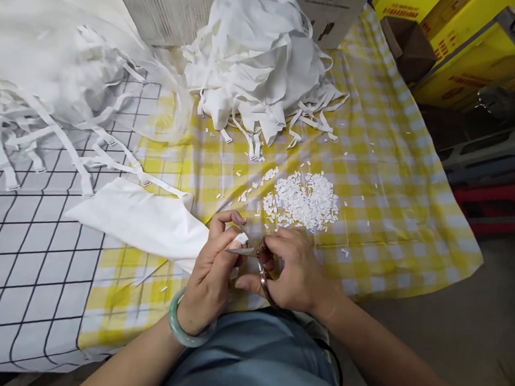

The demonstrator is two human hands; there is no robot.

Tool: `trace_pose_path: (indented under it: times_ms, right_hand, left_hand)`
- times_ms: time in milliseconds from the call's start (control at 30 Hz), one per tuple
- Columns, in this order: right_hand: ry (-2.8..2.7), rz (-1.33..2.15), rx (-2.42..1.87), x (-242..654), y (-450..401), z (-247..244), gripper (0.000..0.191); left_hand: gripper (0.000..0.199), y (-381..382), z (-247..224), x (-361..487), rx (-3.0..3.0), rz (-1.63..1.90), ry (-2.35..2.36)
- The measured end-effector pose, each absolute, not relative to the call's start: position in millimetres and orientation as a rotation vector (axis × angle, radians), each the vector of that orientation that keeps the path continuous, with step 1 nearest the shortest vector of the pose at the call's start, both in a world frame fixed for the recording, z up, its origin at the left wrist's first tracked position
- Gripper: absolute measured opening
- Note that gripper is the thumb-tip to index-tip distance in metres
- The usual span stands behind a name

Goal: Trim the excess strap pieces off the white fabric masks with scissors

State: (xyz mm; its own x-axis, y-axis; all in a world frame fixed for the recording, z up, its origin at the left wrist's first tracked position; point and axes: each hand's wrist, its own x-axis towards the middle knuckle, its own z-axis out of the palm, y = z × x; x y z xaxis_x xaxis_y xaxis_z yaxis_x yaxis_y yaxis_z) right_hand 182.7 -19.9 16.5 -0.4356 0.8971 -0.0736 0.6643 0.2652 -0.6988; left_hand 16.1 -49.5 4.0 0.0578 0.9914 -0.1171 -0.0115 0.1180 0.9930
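My left hand (217, 261) pinches the end of a strap (242, 238) of the white fabric (145, 223), which lies out to its left, while my right hand (294, 269) grips scissors (264, 279), blades at that strap end. Just beyond my fingers sits a heap of white snippets (312, 201)

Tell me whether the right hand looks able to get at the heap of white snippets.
Probably yes: the heap of white snippets lies just beyond the right hand, nothing visible between them, though the scissors occupy its grip.
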Motion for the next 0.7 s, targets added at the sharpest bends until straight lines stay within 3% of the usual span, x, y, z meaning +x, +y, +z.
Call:
trace_pose_path:
  times_ms: [700]
  right_hand:
    - [-2.127, 0.966, -1.455, 186.2, -21.5, 12.6, 0.058]
  left_hand:
    - [0.035, -47.5, -1.4, 21.4, 1.188, 1.098, 1.194]
